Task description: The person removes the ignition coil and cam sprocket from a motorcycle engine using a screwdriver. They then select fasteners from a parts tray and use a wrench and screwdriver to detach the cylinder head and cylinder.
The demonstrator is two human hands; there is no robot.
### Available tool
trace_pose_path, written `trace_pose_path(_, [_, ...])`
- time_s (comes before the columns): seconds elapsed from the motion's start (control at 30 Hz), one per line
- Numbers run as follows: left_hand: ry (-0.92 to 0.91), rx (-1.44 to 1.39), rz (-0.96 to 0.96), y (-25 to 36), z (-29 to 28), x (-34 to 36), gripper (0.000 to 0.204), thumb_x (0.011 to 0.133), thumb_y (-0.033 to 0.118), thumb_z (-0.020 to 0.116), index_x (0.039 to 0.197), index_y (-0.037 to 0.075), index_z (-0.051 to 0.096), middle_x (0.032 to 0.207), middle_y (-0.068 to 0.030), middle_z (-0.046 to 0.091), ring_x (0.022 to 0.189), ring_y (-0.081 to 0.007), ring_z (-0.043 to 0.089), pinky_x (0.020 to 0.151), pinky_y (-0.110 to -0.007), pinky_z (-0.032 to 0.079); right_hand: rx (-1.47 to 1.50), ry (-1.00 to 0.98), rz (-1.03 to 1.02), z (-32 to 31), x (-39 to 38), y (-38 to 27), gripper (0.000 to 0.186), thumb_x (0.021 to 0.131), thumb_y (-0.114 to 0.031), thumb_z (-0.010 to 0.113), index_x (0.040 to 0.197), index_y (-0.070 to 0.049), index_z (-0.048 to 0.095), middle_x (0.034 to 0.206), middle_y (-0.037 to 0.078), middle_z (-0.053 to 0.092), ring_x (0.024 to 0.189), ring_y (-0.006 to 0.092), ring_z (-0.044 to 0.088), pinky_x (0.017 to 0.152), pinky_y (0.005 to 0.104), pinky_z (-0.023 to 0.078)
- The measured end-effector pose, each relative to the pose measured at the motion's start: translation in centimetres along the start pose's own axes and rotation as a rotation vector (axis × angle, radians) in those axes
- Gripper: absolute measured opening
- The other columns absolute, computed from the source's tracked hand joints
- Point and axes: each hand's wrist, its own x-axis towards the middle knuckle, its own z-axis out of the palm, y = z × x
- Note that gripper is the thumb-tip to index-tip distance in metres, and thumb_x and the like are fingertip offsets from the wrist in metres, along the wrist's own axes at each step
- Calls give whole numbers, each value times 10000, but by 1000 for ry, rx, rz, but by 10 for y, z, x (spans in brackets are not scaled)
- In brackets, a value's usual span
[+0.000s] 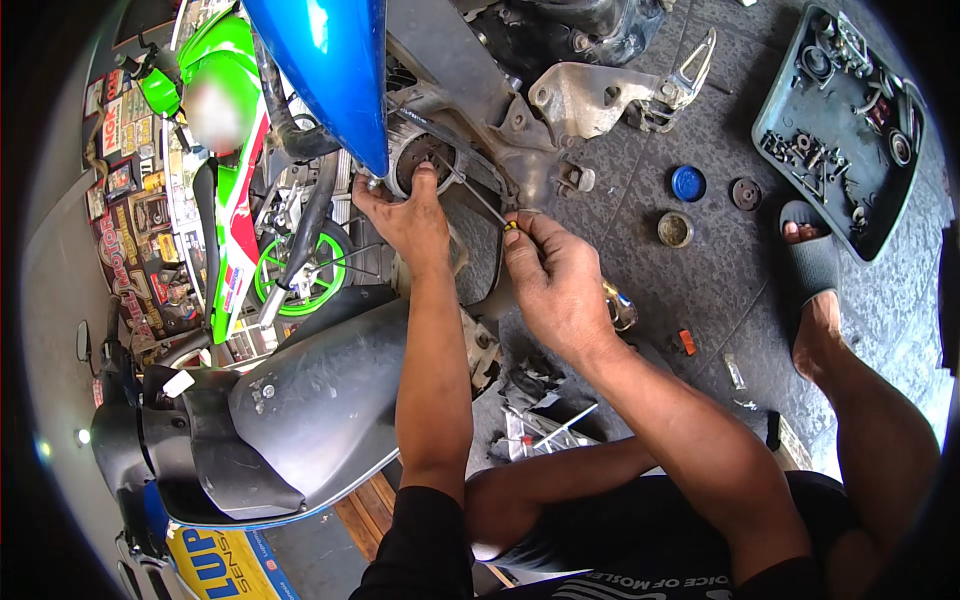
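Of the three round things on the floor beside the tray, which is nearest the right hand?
The yellowish round one, lowest of the three; the blue one and dark grey one lie farther from the right hand.

Tool handle was mostly hid. in R hand. Blue panel beyond L hand was cut by top edge. Patch on green m'bike, left of L hand, was blurred. Sm. parts in tray, R of R hand, were too tiny to ID.
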Motion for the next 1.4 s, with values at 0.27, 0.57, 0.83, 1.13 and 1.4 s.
trace_pose_path(0.27, [9,101,4,-4,-2,2,738,774,139,738,1323,-126,322,1194,-203,473,1045,-249,522,953,-339,437,-62,33,-33,1,1,-6,272,940,-156,577,1094,51,663,771,287,661,751,424,687,692,456,539])
trace_pose_path(0.57, [-18,51,-105,-7,-7,12,806,779,192,767,1374,-115,320,1213,-233,461,1103,-280,491,1001,-343,392,-327,20,-306,1,8,-17,254,902,-129,591,1059,59,660,791,292,657,773,432,680,699,481,550])
trace_pose_path(0.83, [41,359,223,16,-1,1,696,800,206,826,1341,-77,492,1264,-269,500,1107,-330,534,1012,-370,405,-296,26,-322,-5,12,-11,208,881,-121,591,965,63,642,711,288,640,701,445,668,672,518,541])
trace_pose_path(1.13, [-174,355,205,30,-24,19,623,797,109,828,1303,-92,524,1096,-139,647,963,-191,591,900,-289,467,-271,-8,-251,-8,0,-8,233,892,-132,594,999,69,644,736,292,648,730,446,673,690,506,545])
trace_pose_path(1.4, [-198,414,200,32,-22,19,623,807,79,796,1313,-113,489,1053,-137,669,899,-181,625,846,-288,499,-345,11,-195,-5,1,-9,242,930,-124,597,1100,39,655,761,271,654,750,412,690,649,437,538])
